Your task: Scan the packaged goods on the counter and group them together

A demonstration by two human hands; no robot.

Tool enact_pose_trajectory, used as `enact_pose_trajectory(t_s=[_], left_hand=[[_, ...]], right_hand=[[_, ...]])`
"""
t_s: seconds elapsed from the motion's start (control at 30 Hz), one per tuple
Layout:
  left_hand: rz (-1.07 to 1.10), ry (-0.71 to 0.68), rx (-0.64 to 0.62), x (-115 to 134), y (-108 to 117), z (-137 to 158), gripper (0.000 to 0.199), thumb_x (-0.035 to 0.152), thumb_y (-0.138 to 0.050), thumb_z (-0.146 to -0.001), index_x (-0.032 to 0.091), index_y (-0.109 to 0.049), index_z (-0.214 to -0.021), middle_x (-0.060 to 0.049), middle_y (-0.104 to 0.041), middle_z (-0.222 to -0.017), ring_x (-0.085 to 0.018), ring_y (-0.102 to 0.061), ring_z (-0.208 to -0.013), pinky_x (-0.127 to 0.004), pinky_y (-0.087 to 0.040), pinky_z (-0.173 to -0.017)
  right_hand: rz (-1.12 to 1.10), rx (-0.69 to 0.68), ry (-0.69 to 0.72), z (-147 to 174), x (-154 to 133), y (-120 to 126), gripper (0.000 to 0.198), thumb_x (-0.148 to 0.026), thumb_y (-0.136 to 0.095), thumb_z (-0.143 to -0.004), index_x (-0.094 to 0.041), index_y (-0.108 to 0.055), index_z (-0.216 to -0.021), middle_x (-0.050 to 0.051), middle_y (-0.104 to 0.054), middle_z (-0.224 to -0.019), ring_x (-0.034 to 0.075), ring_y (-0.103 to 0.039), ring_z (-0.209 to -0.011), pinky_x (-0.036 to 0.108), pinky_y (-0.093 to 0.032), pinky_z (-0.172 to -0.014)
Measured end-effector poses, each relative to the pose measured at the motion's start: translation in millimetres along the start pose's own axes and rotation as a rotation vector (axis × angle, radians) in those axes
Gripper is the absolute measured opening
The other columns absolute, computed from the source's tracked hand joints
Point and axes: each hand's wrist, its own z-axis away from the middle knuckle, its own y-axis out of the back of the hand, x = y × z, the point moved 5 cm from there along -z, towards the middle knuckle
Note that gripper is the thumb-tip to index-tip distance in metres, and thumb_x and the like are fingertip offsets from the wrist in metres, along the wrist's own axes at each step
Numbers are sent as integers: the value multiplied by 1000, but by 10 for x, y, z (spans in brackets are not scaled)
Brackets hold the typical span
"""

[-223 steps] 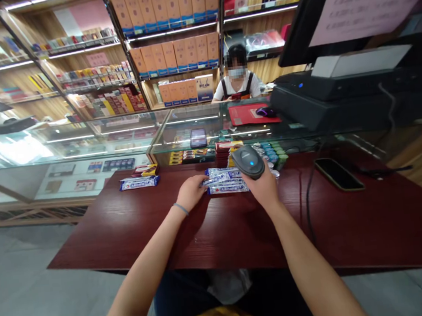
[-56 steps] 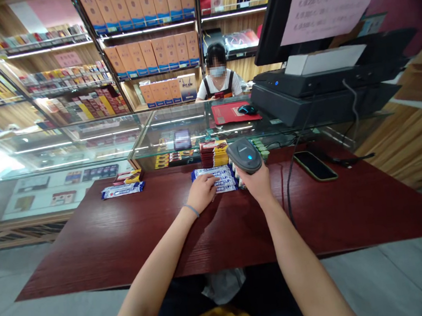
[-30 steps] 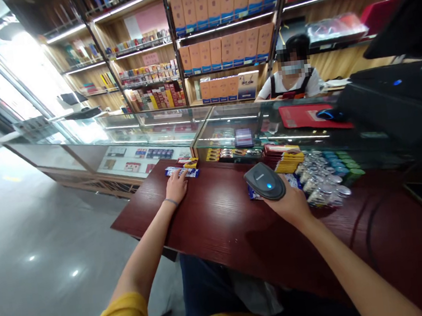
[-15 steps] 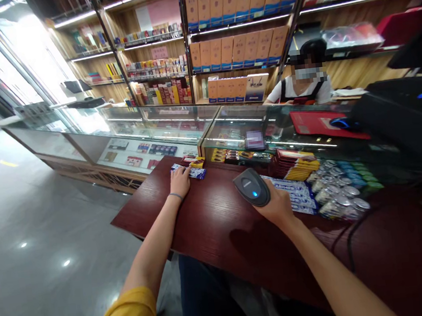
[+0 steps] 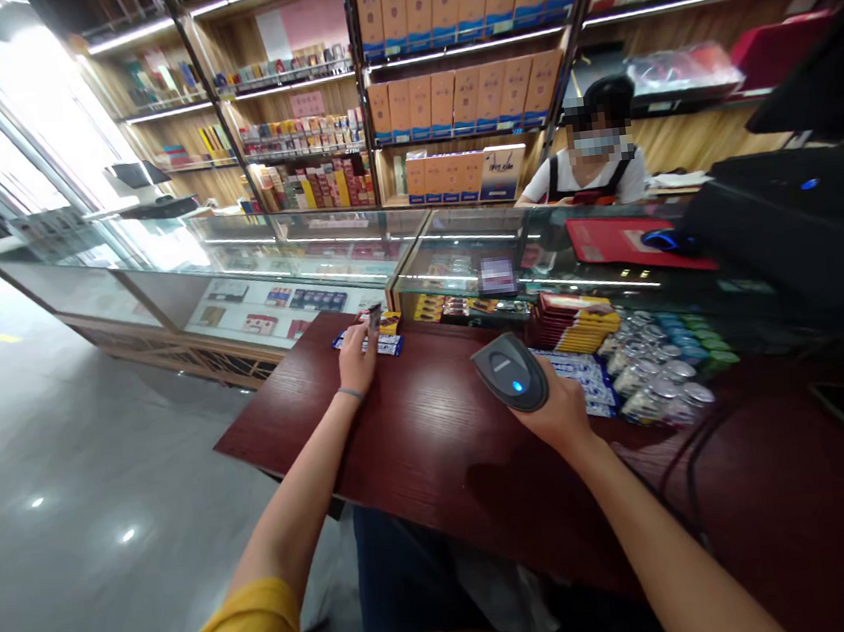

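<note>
My right hand (image 5: 563, 407) is wrapped round a dark grey barcode scanner (image 5: 511, 374) with a lit blue light, held above the brown table. At the table's far left corner, my left hand (image 5: 356, 361) grips a small flat packet (image 5: 374, 318), tilted up on its edge; its print is too blurred to read. Blue-and-white packets (image 5: 390, 344) lie flat under and beside that hand, and a yellow-and-red packet (image 5: 390, 321) sits just behind them. More blue-and-white packets (image 5: 591, 379) are laid out behind my right hand.
Red-and-yellow packs (image 5: 574, 322) and several lidded jars (image 5: 660, 386) line the table's right side, near a black cable (image 5: 690, 469). A glass display counter (image 5: 294, 244) runs behind. Across it sits a masked person (image 5: 595, 172), close to a red folder (image 5: 625, 242).
My left hand has lifted a small packet up on edge from the flat ones. The scanner stays in my right hand, nearly still. The whole view has shifted slightly.
</note>
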Motion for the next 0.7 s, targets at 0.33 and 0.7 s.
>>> enact_pose_trajectory(t_s=[0.33,0.7], left_hand=[[1019,740,-373,636,-742,402,34,37,-75,-87,20,-60,-113,-3,-69,-93,-15,-72,-69,-22,-55,-55],[1054,888,-543,644,-822,678,38,24,-67,-94,20,-61,-131,-11,-71,-114,-19,-73,-89,-38,-64,-81]], right_hand=[[74,-193,-64,-25,59,70,53,-45,-69,-75,-27,-62,-124,2,-76,-76,30,-73,-70,32,-48,-62],[148,-408,-4,-48,-69,66,50,-45,-72,-79,-27,-64,-125,3,-77,-79,28,-72,-70,31,-43,-61]])
